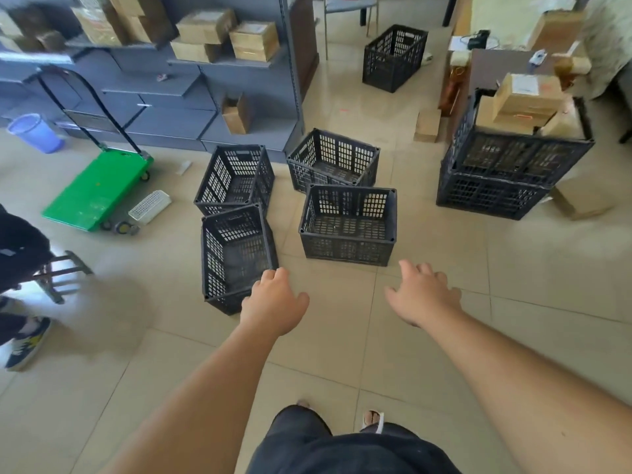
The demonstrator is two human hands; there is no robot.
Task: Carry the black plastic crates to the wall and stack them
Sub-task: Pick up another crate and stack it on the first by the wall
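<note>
In the head view, four empty black plastic crates were clustered on the tiled floor beside the grey shelving (212, 97). The left hand (273, 302) was spread just beside the nearest crate (236, 254); the right hand (422, 295) was unclenched, grasping nothing. The pick-up step was judged under way: the rim must be gripped on both sides.

No text can be read anywhere. White labels sit on the cardboard boxes (254, 39) on the shelf at eleven o'clock and on the box (528, 94) atop the stacked crates (506, 172) at two o'clock, but their print is too blurred to make out.
</note>
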